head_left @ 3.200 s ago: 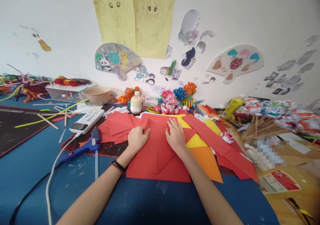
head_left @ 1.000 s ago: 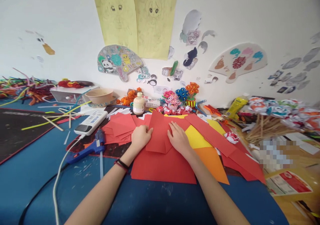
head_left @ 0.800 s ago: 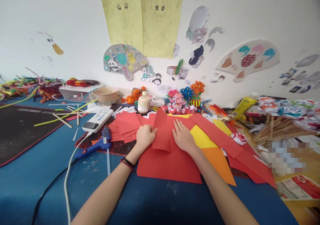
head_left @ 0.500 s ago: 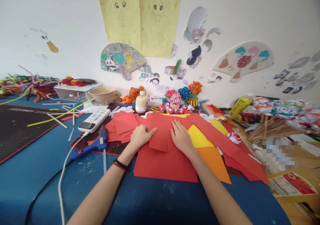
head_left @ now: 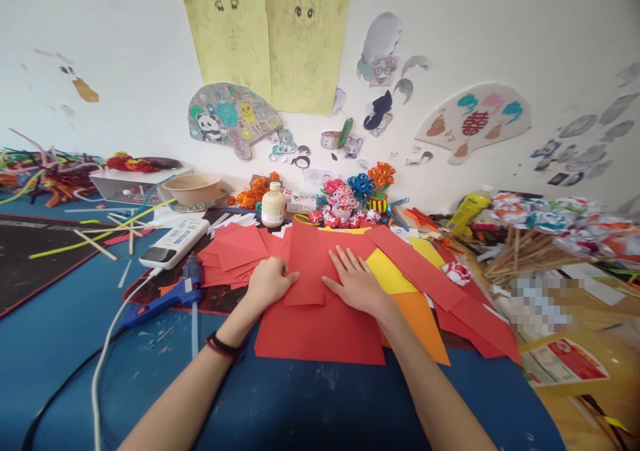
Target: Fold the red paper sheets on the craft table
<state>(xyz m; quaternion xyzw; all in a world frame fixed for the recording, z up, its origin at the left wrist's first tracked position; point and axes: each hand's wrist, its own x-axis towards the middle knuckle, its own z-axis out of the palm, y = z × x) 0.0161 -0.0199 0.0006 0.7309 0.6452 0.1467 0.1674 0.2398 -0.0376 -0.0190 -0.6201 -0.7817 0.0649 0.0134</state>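
Observation:
A folded piece of red paper (head_left: 308, 264) lies on a stack of larger red sheets (head_left: 320, 334) in front of me. My left hand (head_left: 270, 281) is closed at its left edge, thumb on top and the other fingers curled, their tips hidden. Flat on the paper's right side rests my right hand (head_left: 357, 283), fingers spread and thumb pointing left. Smaller red paper pieces (head_left: 241, 245) are piled beyond my left hand. Yellow sheets (head_left: 393, 271) and an orange sheet (head_left: 420, 324) stick out from under the red ones, beside my right forearm.
On the left lie a blue glue gun (head_left: 173, 297) and a white power strip (head_left: 175, 243) with cables. A glue bottle (head_left: 273, 205) and pipe-cleaner flowers (head_left: 345, 194) stand at the back. Long red strips (head_left: 440, 284) and paper flowers on sticks (head_left: 517, 251) are to the right.
My right hand's fingers have spread and its thumb has moved out across the paper. My left hand keeps its place at the edge. The whole view has shifted slightly.

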